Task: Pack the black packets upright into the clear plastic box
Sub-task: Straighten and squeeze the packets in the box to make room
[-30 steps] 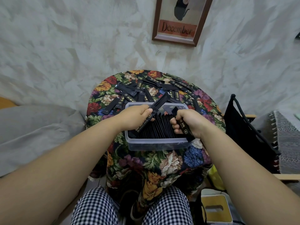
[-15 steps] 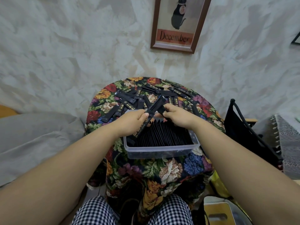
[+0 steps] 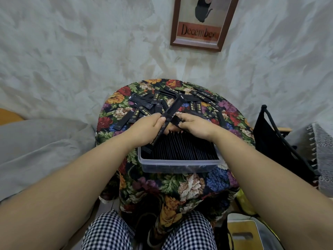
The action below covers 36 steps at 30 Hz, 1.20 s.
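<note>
left hand [image 3: 148, 127] grip round slanted packet [image 3: 170, 111], right hand [image 3: 196, 127] grip pinching second packet [image 3: 175, 121], over clear box [image 3: 180, 166]

Clear smooth plastic box [image 3: 178, 167], seemingly matt black packets [image 3: 180, 148], woven floral cloth [image 3: 191, 186]

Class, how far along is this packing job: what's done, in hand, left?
Done: a dense row of packets stands upright in the clear box. In hand: the left hand grips a packet; the right hand pinches a second packet. Left: many loose packets lie on the floral tablecloth behind the box.
</note>
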Motion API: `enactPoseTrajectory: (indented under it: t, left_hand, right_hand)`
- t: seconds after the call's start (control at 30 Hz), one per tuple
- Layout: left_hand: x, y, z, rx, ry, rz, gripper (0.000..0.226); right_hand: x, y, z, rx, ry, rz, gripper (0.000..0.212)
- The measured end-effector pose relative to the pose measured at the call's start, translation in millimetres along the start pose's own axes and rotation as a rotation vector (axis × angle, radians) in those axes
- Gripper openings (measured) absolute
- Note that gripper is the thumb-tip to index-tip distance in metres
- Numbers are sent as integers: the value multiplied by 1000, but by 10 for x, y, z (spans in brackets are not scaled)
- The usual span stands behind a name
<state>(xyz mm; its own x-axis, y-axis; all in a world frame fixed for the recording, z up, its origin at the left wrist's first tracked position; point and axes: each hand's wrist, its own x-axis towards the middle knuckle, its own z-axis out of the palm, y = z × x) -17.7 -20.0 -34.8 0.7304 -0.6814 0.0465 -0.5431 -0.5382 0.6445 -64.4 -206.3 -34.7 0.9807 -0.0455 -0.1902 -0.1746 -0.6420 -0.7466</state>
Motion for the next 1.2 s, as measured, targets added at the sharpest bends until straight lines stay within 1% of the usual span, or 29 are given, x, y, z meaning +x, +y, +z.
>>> enactPoseTrajectory:
  t: [0.07,0.17,0.23,0.37,0.43,0.5,0.6,0.67,0.73,0.83,0.9,0.97,1.03,1.13,1.2]
  left_hand:
    - [1,-2,-16,-34,38,-10,26]
    - [-26,14,-40,-53,69,-4,36]
    - [-49,28,-55,-68,89,4,37]
    - [-69,10,-55,-72,114,14,22]
    - [-96,-2,-58,-74,124,36,24]
    - [-116,-11,-56,-70,83,61,31]
    - [-148,-19,-16,-79,-96,95,29]
    - [-148,-2,14,-24,-176,104,39]
    - [-139,26,29,56,-209,87,47]
    - [-115,25,38,81,-229,77,48]
    - [-114,-7,28,19,-220,71,43]
    - [-128,-29,23,-35,-199,67,38]
    - [-151,-7,35,4,-206,72,40]
    - [-164,34,48,77,-216,58,44]
    - [-160,31,44,4,-202,48,41]
  right_hand:
    - [2,-11,2,-38,-15,0,42]
    - [-5,-29,-6,-40,4,0,33]
    - [-3,-48,4,-26,2,-4,31]
    - [-25,-59,37,-37,-25,11,30]
    - [-43,-62,22,22,6,2,22]
    - [-101,-76,-13,119,79,16,20]
    - [-242,-82,-49,193,236,2,21]
    - [-348,-67,-51,247,311,10,21]
    - [-457,-44,-47,311,368,68,22]
    - [-595,-55,-27,483,377,185,23]
    - [-657,-62,-5,553,347,203,24]
    - [-706,-66,17,521,352,202,27]
    - [-733,-65,52,422,375,191,28]
    - [-733,-42,150,289,407,181,19]
    - [-725,-25,194,237,420,186,21]
